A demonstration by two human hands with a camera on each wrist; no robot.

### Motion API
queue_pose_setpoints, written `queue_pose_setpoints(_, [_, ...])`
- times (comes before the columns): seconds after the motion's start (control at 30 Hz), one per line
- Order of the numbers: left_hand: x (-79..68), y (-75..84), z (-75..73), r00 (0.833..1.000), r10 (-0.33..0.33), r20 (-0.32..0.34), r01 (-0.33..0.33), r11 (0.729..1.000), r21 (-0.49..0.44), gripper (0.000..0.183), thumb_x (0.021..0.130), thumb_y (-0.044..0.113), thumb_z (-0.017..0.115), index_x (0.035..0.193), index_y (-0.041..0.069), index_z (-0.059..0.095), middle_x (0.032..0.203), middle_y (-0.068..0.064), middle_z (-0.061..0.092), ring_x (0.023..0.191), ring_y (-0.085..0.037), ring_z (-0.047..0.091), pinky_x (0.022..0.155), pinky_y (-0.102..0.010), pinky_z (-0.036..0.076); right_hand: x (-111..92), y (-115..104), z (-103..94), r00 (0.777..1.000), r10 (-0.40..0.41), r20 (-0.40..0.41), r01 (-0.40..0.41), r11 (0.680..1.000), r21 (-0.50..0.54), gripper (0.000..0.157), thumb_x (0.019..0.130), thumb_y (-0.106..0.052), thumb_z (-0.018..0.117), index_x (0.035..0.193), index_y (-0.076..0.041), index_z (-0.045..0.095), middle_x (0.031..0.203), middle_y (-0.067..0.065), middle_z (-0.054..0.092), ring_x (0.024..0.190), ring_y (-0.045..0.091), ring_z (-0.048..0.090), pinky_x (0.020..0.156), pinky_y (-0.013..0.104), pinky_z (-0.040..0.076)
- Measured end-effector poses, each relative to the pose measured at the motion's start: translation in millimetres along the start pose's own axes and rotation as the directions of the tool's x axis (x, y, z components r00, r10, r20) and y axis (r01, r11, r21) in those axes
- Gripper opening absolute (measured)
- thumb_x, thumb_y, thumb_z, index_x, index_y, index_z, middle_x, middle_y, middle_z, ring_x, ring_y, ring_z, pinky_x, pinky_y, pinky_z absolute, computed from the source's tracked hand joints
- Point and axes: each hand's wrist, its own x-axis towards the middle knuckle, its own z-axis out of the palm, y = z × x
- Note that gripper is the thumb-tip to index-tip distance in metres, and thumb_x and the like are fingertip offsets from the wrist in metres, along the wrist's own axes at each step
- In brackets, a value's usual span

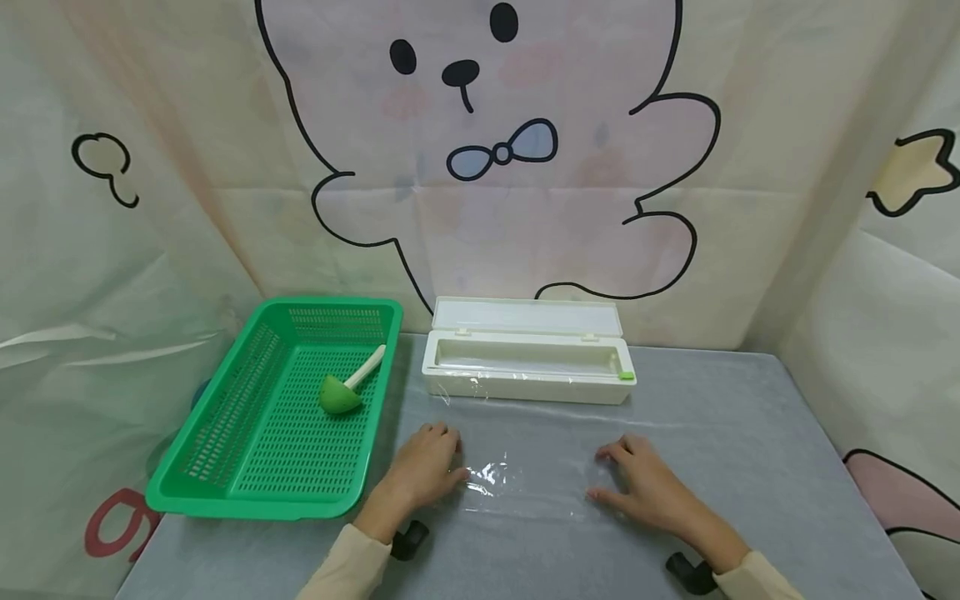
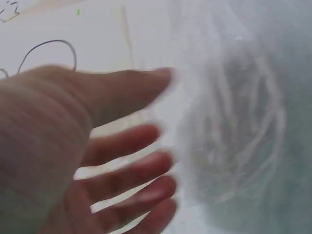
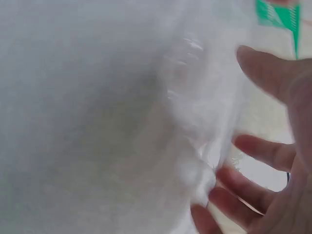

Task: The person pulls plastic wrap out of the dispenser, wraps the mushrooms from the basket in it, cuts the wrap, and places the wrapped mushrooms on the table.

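Note:
A sheet of clear plastic wrap [image 1: 487, 477] lies on the grey table between my hands, its glossy creases catching the light. Behind it stands a white plastic wrap dispenser [image 1: 525, 390] with its lid raised. My left hand [image 1: 423, 467] is by the left side of the film, thumb and fingers apart. On the opposite side my right hand [image 1: 651, 490] has its fingers loosely bent, close to the film. The right wrist view shows bunched film [image 3: 195, 102] beside the separated fingertips [image 3: 246, 141]. Neither hand visibly pinches anything.
To the left sits a green perforated basket [image 1: 247, 507], with a green-headed ladle [image 1: 341, 396] with a white handle inside it. A printed cloth [image 1: 750, 208] hangs behind and around the grey table [image 1: 750, 433].

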Motion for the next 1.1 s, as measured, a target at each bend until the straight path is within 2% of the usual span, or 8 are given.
queue_pose_setpoints(0.1, [2.6,0.6,7.7,0.999,-0.037,-0.04,0.039,0.997,0.06,0.059,0.081,0.046,0.084,0.114,0.002,0.064,0.102,-0.012,0.058,0.096,-0.031,0.056,0.08,-0.046,0.051,-2,-3,6.5,0.999,0.021,-0.048,-0.026,0.992,-0.12,0.082,0.08,-0.061,0.078,0.138,-0.006,0.058,0.127,0.018,0.052,0.119,0.039,0.049,0.09,0.062,0.043])
queue_pose_setpoints(0.17, [3.7,0.4,11.5,0.997,-0.059,-0.052,0.063,0.995,0.083,0.074,0.076,0.053,0.085,0.122,0.0,0.062,0.109,-0.016,0.057,0.101,-0.034,0.055,0.082,-0.049,0.051,-2,-3,10.4,0.998,0.029,-0.054,-0.037,0.985,-0.169,0.093,0.08,-0.066,0.075,0.146,-0.005,0.05,0.14,0.026,0.045,0.129,0.048,0.043,0.093,0.07,0.037])
queue_pose_setpoints(0.33, [5.1,-1.9,17.4,0.995,-0.09,-0.049,0.095,0.991,0.098,0.09,0.071,0.059,0.086,0.13,-0.003,0.057,0.121,-0.02,0.055,0.111,-0.037,0.053,0.089,-0.054,0.049,1,1,16.8,0.996,0.059,-0.072,-0.073,0.976,-0.203,0.099,0.084,-0.067,0.071,0.152,-0.001,0.041,0.151,0.03,0.035,0.137,0.05,0.033,0.097,0.072,0.029])
queue_pose_setpoints(0.57, [5.5,-5.6,22.8,0.993,-0.112,-0.025,0.115,0.986,0.119,0.093,0.074,0.062,0.082,0.134,-0.004,0.055,0.129,-0.02,0.053,0.118,-0.037,0.05,0.093,-0.055,0.047,2,6,21.6,0.991,0.129,-0.021,-0.131,0.977,-0.166,0.106,0.085,-0.07,0.067,0.156,0.0,0.031,0.159,0.033,0.023,0.145,0.054,0.02,0.103,0.077,0.016])
queue_pose_setpoints(0.77, [4.3,-5.8,24.0,0.993,-0.113,-0.027,0.115,0.986,0.122,0.092,0.076,0.063,0.079,0.133,-0.005,0.056,0.129,-0.02,0.053,0.119,-0.038,0.051,0.094,-0.055,0.048,2,11,26.9,0.99,0.139,0.014,-0.137,0.984,-0.114,0.108,0.086,-0.069,0.066,0.158,0.001,0.026,0.161,0.035,0.012,0.147,0.056,0.01,0.105,0.078,0.007])
queue_pose_setpoints(0.97, [3.5,-5.2,18.8,0.994,-0.103,-0.033,0.106,0.99,0.093,0.085,0.082,0.06,0.077,0.133,-0.005,0.055,0.127,-0.022,0.054,0.117,-0.04,0.053,0.092,-0.056,0.049,2,13,31.1,0.989,0.145,0.027,-0.143,0.987,-0.07,0.107,0.088,-0.068,0.064,0.159,0.0,0.021,0.163,0.034,0.006,0.148,0.055,0.003,0.107,0.077,-0.002])
queue_pose_setpoints(1.1, [3.0,-1.9,8.6,0.996,-0.074,-0.049,0.078,0.994,0.072,0.081,0.085,0.055,0.076,0.135,-0.004,0.054,0.129,-0.022,0.055,0.117,-0.041,0.054,0.091,-0.056,0.05,2,12,29.5,0.985,0.162,0.052,-0.159,0.986,-0.055,0.106,0.089,-0.066,0.064,0.16,-0.001,0.019,0.163,0.033,0.003,0.149,0.054,-0.001,0.108,0.076,-0.007])
